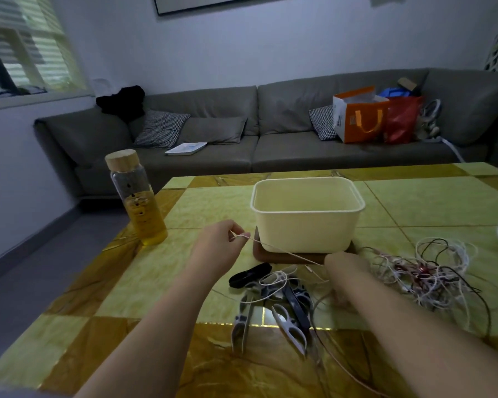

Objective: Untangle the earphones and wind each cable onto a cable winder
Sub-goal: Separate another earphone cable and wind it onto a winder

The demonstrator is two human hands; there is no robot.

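While the left hand [216, 244] is raised above the worktop [156, 271] just left of centre, its thumb and forefinger pinch a thin white cable [282, 249], with the other fingers curled in. From that pinch the white cable runs taut, down and to the right, across the front of a cream container [306, 219]. It ends at the right hand [344, 264], which is right of centre and low over the worktop. Only the back of the right hand shows, so I cannot tell whether its fingers grip the cable or lie open.

Just right of that hand, in the lower right of the frame, lies the tangle of earphones [426, 278]. White, black and reddish cables are knotted in one loose heap on the worktop, and a black strand loops out toward the bottom of the frame.

Below centre, between the two forearms, the cable winders [279, 308] lie in a small pile, white, grey and dark blue, with a loop of white cable draped over them. A black elongated piece [249, 275] lies just above and left of the pile.

The cream container stands on a dark brown board [282, 256]. At the worktop's left corner stands a clear bottle [140, 202] with a wooden lid, part full of amber liquid. A grey sofa [213, 110] runs across the upper half.
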